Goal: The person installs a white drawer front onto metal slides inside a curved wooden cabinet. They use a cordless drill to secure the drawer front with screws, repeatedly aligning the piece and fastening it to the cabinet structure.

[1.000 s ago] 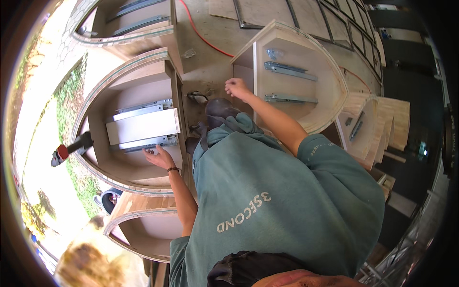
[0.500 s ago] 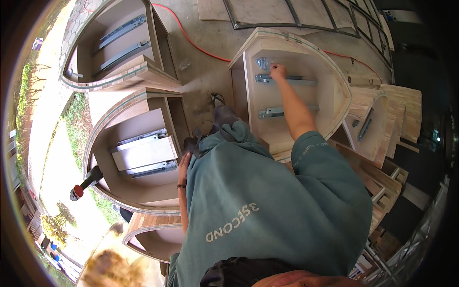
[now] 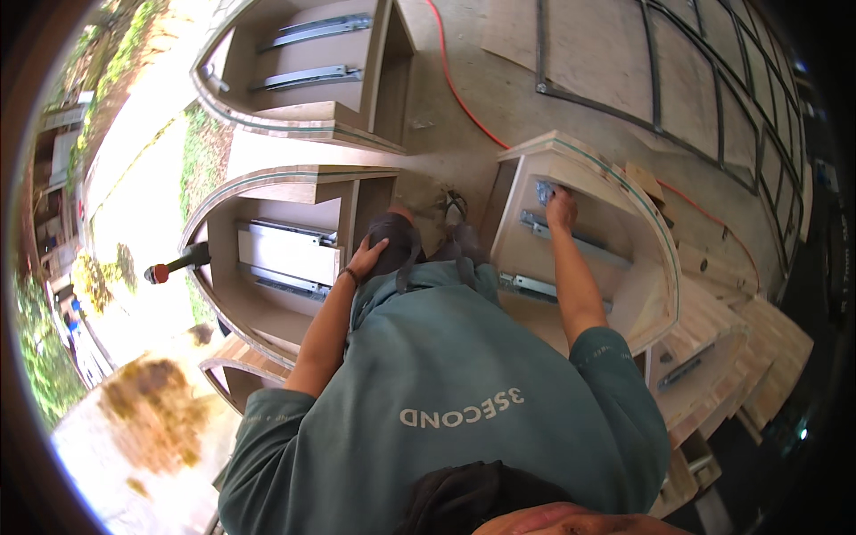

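Note:
My right hand (image 3: 561,210) reaches into a pale wooden cabinet (image 3: 658,267) with one curved end, lying on its back at the right. Its fingers are closed on a small clear plastic bag (image 3: 544,190); the bag's contents are too small to make out. Just below the hand, a metal drawer slide (image 3: 575,239) is fixed to the inner panel, and a second metal drawer slide (image 3: 532,286) runs nearer me. My left hand (image 3: 367,257), with a dark band at its wrist, rests on my bent knee (image 3: 397,245), fingers stretched over the dark cloth.
At left lies another curved cabinet (image 3: 201,214) with a white board (image 3: 287,252) between its slides. A black and red power tool (image 3: 185,260) sits on its rim. A similar cabinet (image 3: 390,80) stands beyond. A red hose (image 3: 450,76) crosses the floor near a black metal frame (image 3: 597,109).
My right hand has moved onto the plastic bag and now partly covers it. My left hand has come up onto my knee. The whole view has shifted and turned.

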Tool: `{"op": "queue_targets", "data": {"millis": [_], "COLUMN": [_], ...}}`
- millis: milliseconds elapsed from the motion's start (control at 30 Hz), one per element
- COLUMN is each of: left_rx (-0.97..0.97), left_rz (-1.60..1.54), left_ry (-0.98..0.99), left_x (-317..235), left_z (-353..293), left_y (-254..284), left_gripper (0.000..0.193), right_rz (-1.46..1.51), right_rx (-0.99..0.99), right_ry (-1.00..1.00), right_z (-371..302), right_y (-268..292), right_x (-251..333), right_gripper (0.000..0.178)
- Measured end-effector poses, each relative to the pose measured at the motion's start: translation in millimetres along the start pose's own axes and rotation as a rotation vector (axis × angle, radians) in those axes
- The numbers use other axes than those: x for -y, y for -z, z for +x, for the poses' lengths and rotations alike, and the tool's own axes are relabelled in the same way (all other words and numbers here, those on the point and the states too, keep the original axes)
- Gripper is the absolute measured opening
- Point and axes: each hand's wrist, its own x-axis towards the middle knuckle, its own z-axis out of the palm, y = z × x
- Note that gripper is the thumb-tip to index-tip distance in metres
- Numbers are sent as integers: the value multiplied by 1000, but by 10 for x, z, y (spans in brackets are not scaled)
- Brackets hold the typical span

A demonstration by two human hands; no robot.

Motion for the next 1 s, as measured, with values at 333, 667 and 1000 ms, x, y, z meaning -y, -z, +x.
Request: {"op": "queue_targets", "data": {"millis": [333,667,1000], "left_rx": [95,190,-198], "left_rz": [-228,-470,310], "left_ry": [8,-55,87], "left_x": [-1067,-953,301], "left_z": [874,607,247], "left_y": [219,191,3], "left_gripper": [100,84,79], "right_rz": [-7,52,-31], "right_rx": [-88,-50,-110], "right_ry": [84,150,235], "right_z": [-134,-72,-323], "right_y": [235,257,393], "right_x": [-24,-205,-127], "right_gripper": [17,21,19]}}
